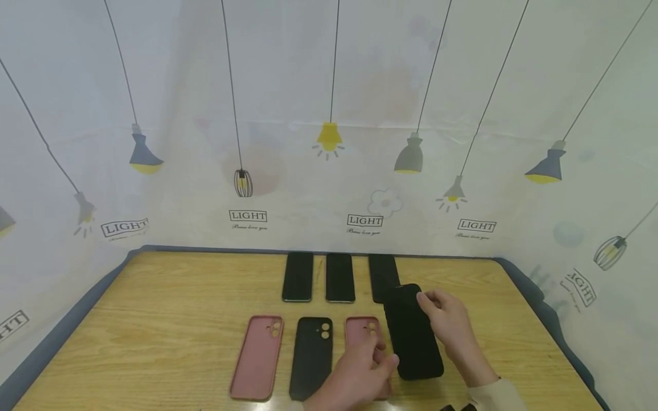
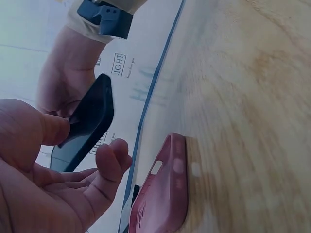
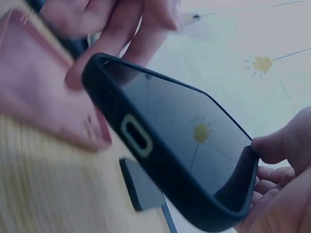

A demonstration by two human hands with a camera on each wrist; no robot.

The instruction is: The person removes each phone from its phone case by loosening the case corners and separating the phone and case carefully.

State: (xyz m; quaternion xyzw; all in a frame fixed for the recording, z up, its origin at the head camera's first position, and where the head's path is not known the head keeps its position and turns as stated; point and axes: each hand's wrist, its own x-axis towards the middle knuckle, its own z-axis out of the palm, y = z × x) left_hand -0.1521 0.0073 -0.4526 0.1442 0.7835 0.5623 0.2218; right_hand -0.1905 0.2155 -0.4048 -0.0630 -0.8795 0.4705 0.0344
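Note:
My right hand holds a phone in a black case by its upper right side, with the thumb on the front edge. The phone is raised and tilted above the table; its dark screen shows within the case rim in the right wrist view. My left hand is beside the phone's lower left corner, fingers spread apart from the thumb. Whether its thumb touches the phone I cannot tell. Beneath that hand lies a pink phone case, partly hidden by it, with its camera cutout showing.
Another pink case and a black case lie to the left on the wooden table. Behind them are three dark phones, the left, the middle and the right. A lamp-printed cloth surrounds the table.

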